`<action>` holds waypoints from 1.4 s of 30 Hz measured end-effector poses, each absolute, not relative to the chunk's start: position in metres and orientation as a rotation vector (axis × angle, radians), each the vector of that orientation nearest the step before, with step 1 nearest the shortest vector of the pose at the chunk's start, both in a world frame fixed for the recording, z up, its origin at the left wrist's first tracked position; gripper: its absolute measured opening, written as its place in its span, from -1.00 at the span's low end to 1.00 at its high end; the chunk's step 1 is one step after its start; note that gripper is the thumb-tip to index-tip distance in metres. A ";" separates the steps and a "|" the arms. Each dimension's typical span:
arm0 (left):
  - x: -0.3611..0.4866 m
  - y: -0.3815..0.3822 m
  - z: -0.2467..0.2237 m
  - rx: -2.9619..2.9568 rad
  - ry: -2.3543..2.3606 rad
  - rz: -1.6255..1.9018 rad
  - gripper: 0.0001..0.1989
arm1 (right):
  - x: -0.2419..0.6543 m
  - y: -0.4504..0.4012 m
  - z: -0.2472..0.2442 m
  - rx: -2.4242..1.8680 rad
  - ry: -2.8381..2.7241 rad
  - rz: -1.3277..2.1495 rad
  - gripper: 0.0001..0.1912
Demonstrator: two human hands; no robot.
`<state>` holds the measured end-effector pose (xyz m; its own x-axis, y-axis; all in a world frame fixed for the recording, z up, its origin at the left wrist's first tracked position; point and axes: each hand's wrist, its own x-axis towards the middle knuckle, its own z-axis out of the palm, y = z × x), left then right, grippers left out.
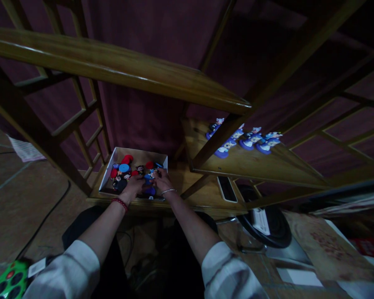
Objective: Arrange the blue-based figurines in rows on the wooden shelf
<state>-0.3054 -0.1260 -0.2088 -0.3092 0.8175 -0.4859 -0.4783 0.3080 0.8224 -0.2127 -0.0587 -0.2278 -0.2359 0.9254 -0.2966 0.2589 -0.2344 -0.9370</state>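
Observation:
Both my hands are inside a shallow cardboard box (109,169) standing on the lower wooden shelf. In it lie several small toy figurines with red, blue, purple and black parts, among them a round blue piece (124,167) and a red piece (127,159). My right hand (163,181) has its fingers closed round a small blue-and-white figurine (151,174) at the box's right side. My left hand (134,185), with a red bracelet at the wrist, reaches in from the left, close to that figurine. Its fingertips are dark and hard to make out.
Several figurines on purple bases (251,143) stand on the raised wooden shelf (239,166) to the right. A phone (227,189) lies below it. A wooden rail (121,68) crosses above my hands. A black round-seated stool (269,228) and a green object (11,282) are nearby.

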 end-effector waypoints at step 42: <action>-0.337 -0.140 -0.211 0.234 1.415 1.478 -0.89 | -0.205 -0.061 -0.240 -1.221 -1.740 1.395 -0.61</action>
<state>-0.3368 -0.1401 -0.2108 -0.4508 0.7484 -0.4865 -0.5186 0.2240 0.8252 -0.2051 -0.0609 -0.2403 -0.4049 0.9094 -0.0951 0.2904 0.0292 -0.9565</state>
